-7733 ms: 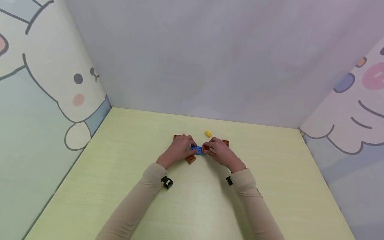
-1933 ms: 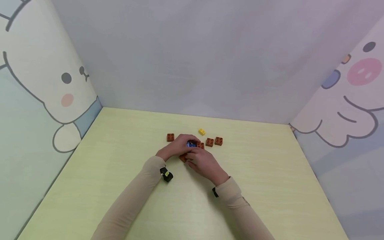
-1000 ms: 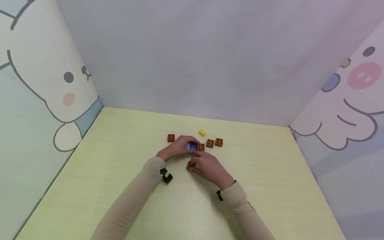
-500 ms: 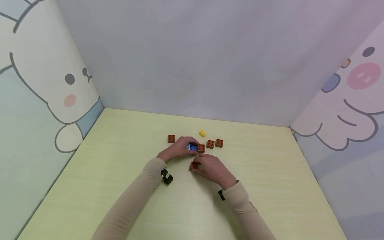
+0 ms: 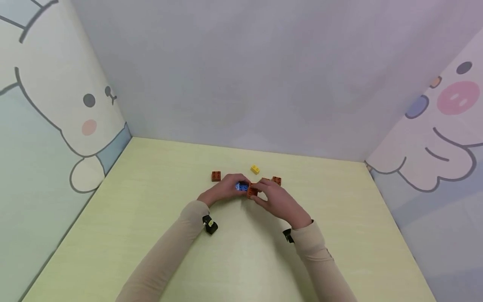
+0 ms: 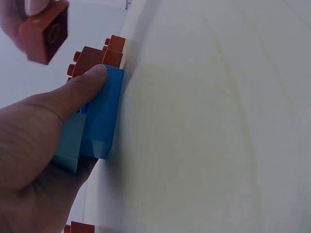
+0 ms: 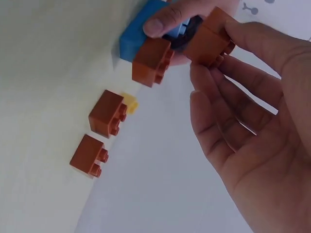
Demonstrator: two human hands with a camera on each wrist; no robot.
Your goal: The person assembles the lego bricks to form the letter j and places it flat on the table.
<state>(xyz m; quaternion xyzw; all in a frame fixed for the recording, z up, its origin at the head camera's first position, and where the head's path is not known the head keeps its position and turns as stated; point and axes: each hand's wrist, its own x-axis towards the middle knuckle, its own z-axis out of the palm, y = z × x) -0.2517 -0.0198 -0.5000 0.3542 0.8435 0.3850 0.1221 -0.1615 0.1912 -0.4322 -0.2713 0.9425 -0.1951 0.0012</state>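
My left hand [image 5: 225, 187] grips a long blue brick [image 6: 106, 107] on the table, its thumb along the near side. A lighter blue piece [image 6: 68, 141] sits on that brick by the palm. At the far end of the blue brick is a reddish-brown brick [image 7: 150, 63] with its studs up. My right hand [image 5: 282, 202] pinches another reddish-brown brick [image 7: 210, 42] between thumb and fingers, raised above the one at the blue brick's end. In the left wrist view the hollow underside of this held brick [image 6: 44, 34] shows.
Two loose reddish-brown bricks [image 7: 106, 114] [image 7: 88, 154] lie to the right, partly behind the right hand in the head view. One more reddish-brown brick [image 5: 216, 176] lies to the left. A small yellow brick [image 5: 255, 169] lies farther back, before the grey back wall [image 5: 241, 84].
My right hand took a reddish-brown brick from beside the left wrist, drew it nearer, then lifted it up and right over the blue brick's end. The left hand keeps its hold.
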